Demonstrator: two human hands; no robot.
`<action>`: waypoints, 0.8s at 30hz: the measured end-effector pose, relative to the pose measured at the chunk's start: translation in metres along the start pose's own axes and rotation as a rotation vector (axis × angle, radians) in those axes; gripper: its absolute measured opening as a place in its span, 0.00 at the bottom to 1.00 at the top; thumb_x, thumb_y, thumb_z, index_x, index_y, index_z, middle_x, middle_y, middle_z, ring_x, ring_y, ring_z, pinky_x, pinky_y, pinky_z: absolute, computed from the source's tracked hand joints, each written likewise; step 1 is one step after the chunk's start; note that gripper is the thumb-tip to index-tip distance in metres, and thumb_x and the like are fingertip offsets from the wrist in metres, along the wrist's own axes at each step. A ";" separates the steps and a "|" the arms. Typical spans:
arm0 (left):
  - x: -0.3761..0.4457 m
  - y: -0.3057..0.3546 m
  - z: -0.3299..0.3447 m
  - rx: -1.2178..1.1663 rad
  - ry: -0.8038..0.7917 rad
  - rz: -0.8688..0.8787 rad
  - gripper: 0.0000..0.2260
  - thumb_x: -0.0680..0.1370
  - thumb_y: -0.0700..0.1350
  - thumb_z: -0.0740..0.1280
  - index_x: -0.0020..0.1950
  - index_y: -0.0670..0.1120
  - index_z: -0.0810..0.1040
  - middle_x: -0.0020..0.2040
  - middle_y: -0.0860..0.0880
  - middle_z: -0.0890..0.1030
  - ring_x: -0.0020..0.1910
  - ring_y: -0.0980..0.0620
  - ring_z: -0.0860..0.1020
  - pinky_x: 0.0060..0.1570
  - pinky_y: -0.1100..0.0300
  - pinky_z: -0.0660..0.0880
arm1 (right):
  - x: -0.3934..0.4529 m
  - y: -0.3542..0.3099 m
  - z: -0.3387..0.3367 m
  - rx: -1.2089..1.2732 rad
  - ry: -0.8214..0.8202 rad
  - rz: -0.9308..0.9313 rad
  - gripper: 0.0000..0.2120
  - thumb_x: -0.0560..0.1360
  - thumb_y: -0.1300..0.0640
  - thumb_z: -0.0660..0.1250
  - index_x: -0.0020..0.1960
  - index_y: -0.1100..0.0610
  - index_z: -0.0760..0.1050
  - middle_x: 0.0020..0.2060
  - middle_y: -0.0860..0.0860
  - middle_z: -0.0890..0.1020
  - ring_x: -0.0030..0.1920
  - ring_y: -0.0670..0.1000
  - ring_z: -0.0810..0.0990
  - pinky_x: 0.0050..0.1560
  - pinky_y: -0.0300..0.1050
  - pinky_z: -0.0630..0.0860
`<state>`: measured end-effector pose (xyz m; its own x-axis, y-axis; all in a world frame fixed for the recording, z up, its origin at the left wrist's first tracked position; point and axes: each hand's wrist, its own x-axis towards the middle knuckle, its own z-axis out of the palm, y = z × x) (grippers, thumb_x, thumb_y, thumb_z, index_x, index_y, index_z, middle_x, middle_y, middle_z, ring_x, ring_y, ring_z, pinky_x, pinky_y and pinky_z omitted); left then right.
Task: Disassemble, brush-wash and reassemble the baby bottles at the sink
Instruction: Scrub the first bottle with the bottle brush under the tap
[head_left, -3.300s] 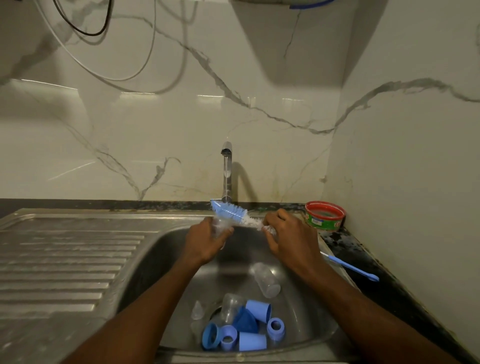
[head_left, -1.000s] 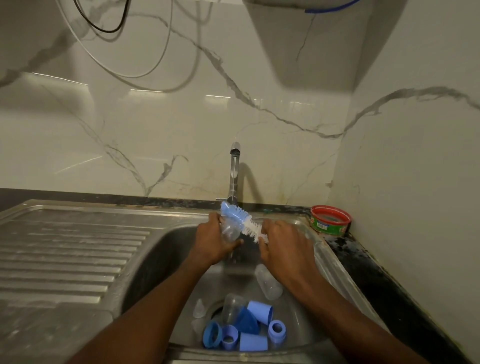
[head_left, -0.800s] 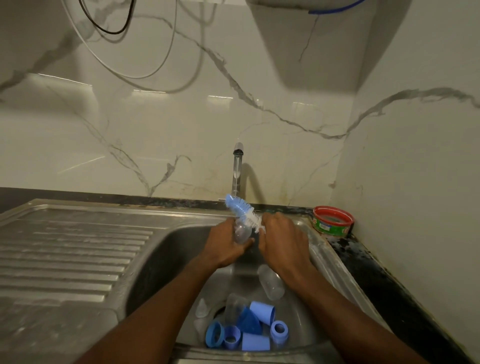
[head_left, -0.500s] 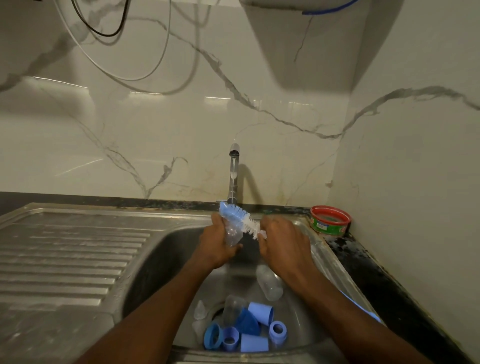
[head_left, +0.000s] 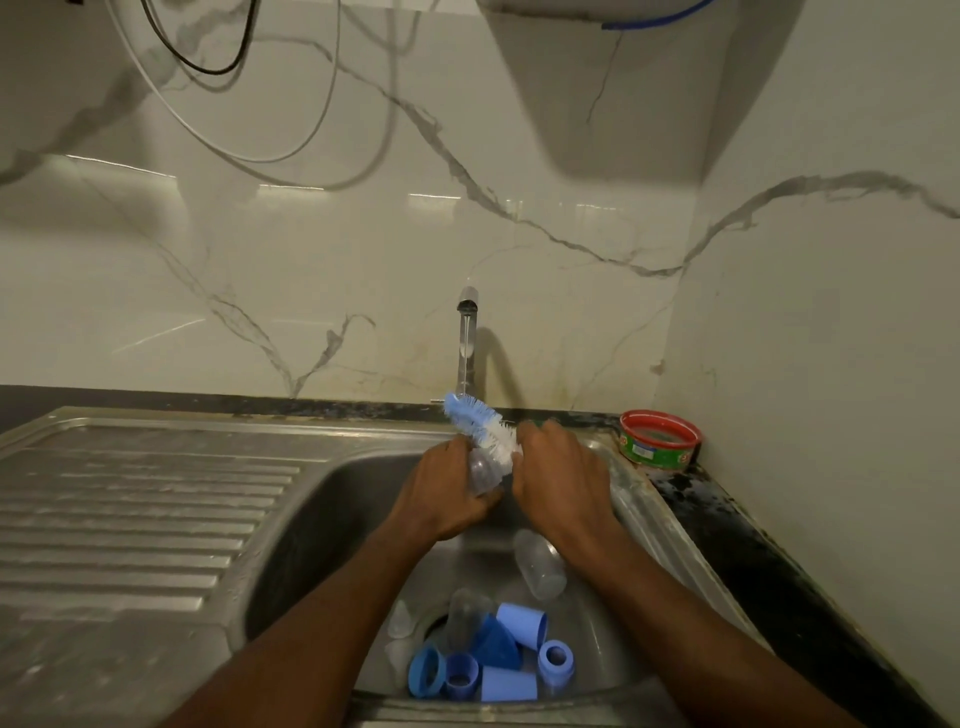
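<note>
You are at the brush-washing step, with most parts not yet cleaned. Your left hand (head_left: 451, 486) grips a clear bottle (head_left: 483, 470) above the sink (head_left: 322, 499), just below the tap (head_left: 466, 338). Your right hand (head_left: 558, 480) closes round the handle of the brush (head_left: 480, 423), whose blue and white bristles lie against the bottle's outside and stick up past it towards the tap. Whether water runs cannot be told.

To do this well, keep the bottle firm in your left hand and turn it as you stroke, so the bristles reach all round; then bring the brush to the mouth and work it inside. A wet, clear bottle is probably slippery, so hold it low over the basin.

Both forearms reach forward from below, wrists close together, knuckles up, hands almost touching over the basin's far end. Another bottle (head_left: 540, 564) lies on the sink floor, and the blue caps (head_left: 506, 683) and rings (head_left: 556, 660) cluster by the drain.
</note>
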<state>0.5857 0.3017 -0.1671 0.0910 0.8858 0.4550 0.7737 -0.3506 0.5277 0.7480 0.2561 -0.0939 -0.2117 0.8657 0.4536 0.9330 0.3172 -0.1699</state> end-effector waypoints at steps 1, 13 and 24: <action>0.000 0.000 0.001 -0.014 -0.014 -0.009 0.23 0.77 0.48 0.74 0.70 0.43 0.73 0.64 0.44 0.79 0.62 0.48 0.78 0.65 0.53 0.74 | -0.002 0.003 0.000 -0.010 0.015 -0.008 0.11 0.80 0.52 0.66 0.61 0.52 0.73 0.55 0.53 0.79 0.51 0.54 0.80 0.45 0.47 0.74; -0.013 0.003 -0.006 -0.305 -0.178 -0.036 0.27 0.77 0.59 0.71 0.73 0.60 0.65 0.68 0.64 0.71 0.63 0.67 0.72 0.61 0.69 0.70 | -0.003 0.031 0.000 0.043 0.038 0.042 0.14 0.81 0.49 0.65 0.66 0.49 0.75 0.57 0.50 0.83 0.51 0.51 0.81 0.45 0.43 0.77; -0.010 0.014 -0.023 -0.517 -0.087 -0.020 0.23 0.70 0.51 0.80 0.62 0.53 0.77 0.56 0.55 0.83 0.56 0.56 0.81 0.60 0.55 0.79 | -0.002 0.045 -0.003 0.251 0.073 0.025 0.13 0.81 0.46 0.63 0.57 0.51 0.81 0.49 0.50 0.84 0.42 0.48 0.78 0.43 0.44 0.78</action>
<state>0.5807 0.2805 -0.1477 0.1482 0.9081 0.3917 0.3671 -0.4183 0.8308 0.7911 0.2671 -0.0995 -0.1593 0.8472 0.5068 0.8343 0.3900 -0.3898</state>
